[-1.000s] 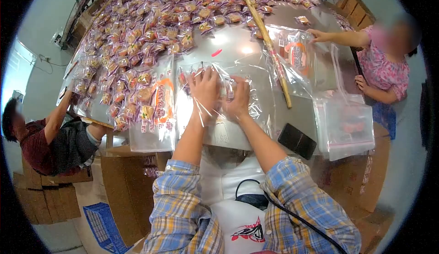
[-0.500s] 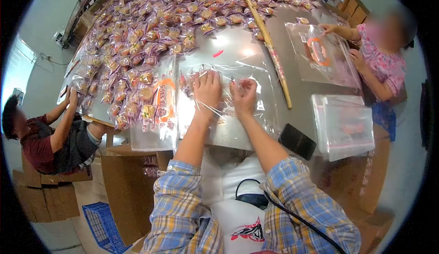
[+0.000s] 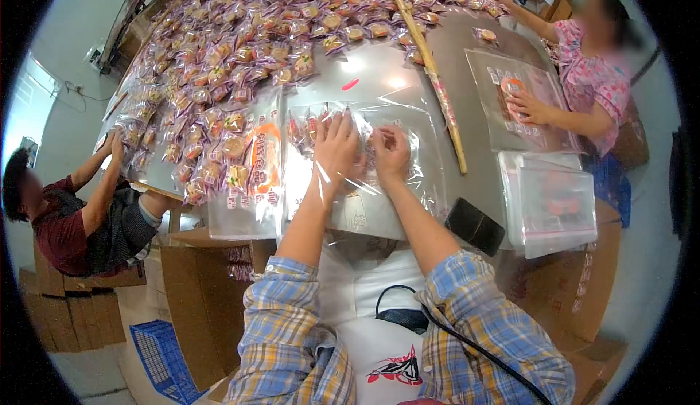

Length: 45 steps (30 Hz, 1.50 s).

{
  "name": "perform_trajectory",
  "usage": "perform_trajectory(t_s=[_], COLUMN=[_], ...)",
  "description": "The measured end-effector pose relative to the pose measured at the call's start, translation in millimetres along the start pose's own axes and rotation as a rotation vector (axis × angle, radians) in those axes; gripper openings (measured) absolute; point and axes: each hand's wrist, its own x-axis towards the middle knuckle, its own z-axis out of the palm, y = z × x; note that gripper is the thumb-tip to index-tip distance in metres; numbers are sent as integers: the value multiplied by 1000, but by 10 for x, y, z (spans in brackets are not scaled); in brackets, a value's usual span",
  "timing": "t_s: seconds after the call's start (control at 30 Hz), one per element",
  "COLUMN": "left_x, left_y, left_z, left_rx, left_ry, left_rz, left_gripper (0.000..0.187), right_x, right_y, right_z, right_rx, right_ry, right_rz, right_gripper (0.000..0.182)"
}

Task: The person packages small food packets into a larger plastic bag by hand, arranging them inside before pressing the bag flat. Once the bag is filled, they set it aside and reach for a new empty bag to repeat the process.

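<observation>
A large clear plastic bag point(image 3: 375, 219) lies flat on the metal table in front of me, with several small wrapped snacks point(image 3: 297, 131) inside near its far end. My left hand point(image 3: 337, 146) rests palm down over these snacks, its fingers stretched forward. Beside it, my right hand point(image 3: 392, 156) has its fingers curled in at the right part of the row; whatever they hold is hidden. Shiny streaks of film cross over both wrists. Left of my hands, wrapped snacks partly cover another clear bag with orange print point(image 3: 264, 161).
Purple-wrapped snacks point(image 3: 248, 40) heap across the table's far and left side. A wooden pole point(image 3: 437, 88), a black phone point(image 3: 474, 226) and stacked clear bags point(image 3: 554, 197) lie to the right. One person works at the left, another at the right over a printed bag point(image 3: 503, 131).
My left hand has shifted slightly right, closer to my right hand, which has moved little. The person at the right has moved one hand onto the printed bag and reaches away with the other.
</observation>
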Motion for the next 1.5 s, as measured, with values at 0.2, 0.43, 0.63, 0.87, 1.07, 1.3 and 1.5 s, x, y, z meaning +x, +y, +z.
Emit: perform_trajectory(t_s=[0.2, 0.43, 0.63, 0.87, 1.07, 1.3, 1.5], left_x=[27, 44, 154, 244, 191, 114, 255], left_y=[37, 83, 77, 128, -52, 96, 126], left_z=[-6, 93, 256, 319, 195, 191, 331], left_rx=[-50, 56, 22, 47, 15, 9, 169], left_ry=[-139, 109, 199, 300, 33, 90, 322], left_rz=[-58, -121, -128, -110, 98, -94, -161], left_gripper=[75, 41, 31, 28, 47, 42, 27], right_x=[-16, -53, -44, -49, -47, -104, -106], right_y=[73, -169, -137, -194, -289, -49, -225], right_z=[-33, -25, -26, -46, -90, -28, -96], right_rx=[34, 102, -62, -55, -124, -75, -35], right_ry=[-242, -286, -356, -385, -447, -400, -441], right_rz=[242, 230, 65, -83, -5, -6, 44], right_gripper=[27, 38, 52, 64, 74, 88, 83])
